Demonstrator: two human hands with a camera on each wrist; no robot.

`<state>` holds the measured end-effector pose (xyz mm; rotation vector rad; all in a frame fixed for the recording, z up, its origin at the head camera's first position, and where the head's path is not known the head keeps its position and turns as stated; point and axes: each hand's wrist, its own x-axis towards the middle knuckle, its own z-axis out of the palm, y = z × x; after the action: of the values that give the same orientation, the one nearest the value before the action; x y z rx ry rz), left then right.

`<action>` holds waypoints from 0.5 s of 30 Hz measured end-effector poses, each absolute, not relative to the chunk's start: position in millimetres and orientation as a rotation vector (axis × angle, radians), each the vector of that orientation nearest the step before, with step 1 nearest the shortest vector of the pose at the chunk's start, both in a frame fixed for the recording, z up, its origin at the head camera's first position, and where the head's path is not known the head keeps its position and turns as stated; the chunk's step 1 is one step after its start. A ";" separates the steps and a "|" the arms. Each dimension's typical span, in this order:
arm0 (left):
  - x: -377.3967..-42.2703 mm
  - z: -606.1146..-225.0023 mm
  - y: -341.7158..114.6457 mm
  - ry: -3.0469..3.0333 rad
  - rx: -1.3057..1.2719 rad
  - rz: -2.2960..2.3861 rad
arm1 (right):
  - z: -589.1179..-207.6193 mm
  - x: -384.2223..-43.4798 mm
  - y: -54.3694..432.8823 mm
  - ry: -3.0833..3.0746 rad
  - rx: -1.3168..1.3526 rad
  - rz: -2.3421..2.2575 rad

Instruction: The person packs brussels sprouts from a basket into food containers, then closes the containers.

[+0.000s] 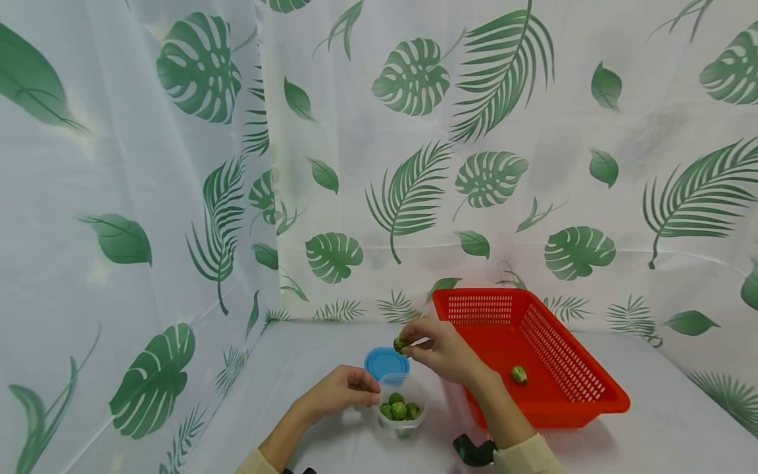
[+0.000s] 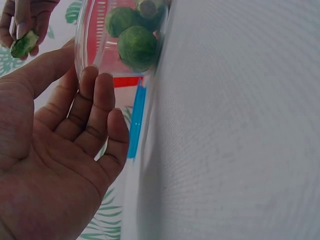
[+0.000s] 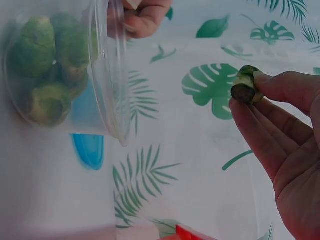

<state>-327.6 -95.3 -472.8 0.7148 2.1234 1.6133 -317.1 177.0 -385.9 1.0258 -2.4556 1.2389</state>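
A Brussels sprout (image 3: 245,86) is pinched between the thumb and fingertips of my right hand (image 1: 441,349), with its cut stem end showing in the right wrist view. The hand is raised above and to the right of a clear plastic container (image 1: 386,424). Several green Brussels sprouts (image 1: 399,409) lie inside that container. My left hand (image 1: 343,393) holds the container's rim from the left side, thumb and fingertips at the edge. In the left wrist view, the fingers (image 2: 103,95) curve up to the clear wall.
A blue lid (image 1: 379,361) lies behind the container. To the right stands a large red plastic basket (image 1: 583,355) with one Brussels sprout (image 1: 518,374) in it. A dark curved object (image 1: 472,451) sits near my right forearm. Leaf-printed sheets (image 1: 414,197) hang behind and at left.
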 end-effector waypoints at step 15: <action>-329.2 -474.2 -95.3 2.117 0.718 1.616 | -392.2 -315.8 175.8 -2.584 0.991 1.182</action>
<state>-329.2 -95.3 -474.2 0.7176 2.1165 1.6159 -315.8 175.8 -392.2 0.9910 -2.5835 1.1820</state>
